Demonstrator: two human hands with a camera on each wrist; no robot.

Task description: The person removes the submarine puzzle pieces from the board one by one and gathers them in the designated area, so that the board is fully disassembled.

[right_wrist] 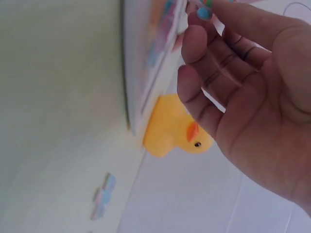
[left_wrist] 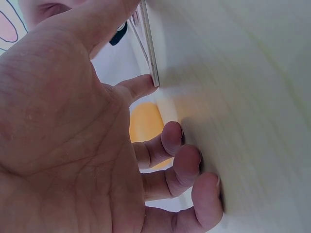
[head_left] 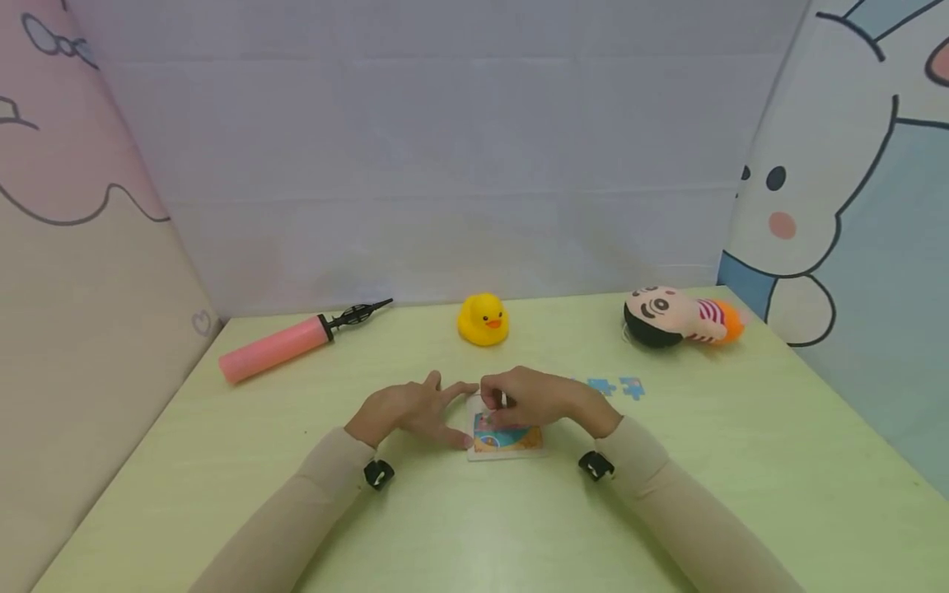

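pale green table [head_left: 445, 527] under it all. your left hand [head_left: 418, 408] grips nothing, fingers spread, thumb and forefinger at the puzzle board's [head_left: 507, 441] left edge. your right hand [head_left: 535, 395] is over the board (hides its far right, long axis unclear). loose pieces [head_left: 601, 385] lie off right. right thumb and forefinger pinch a small piece [right_wrist: 204, 13] at the board's left part; contact, can't tell.

One pump [head_left: 276, 348], one duck [head_left: 483, 321], one doll [head_left: 678, 315], one puzzle [head_left: 508, 442], at least two pieces [head_left: 633, 387] show.
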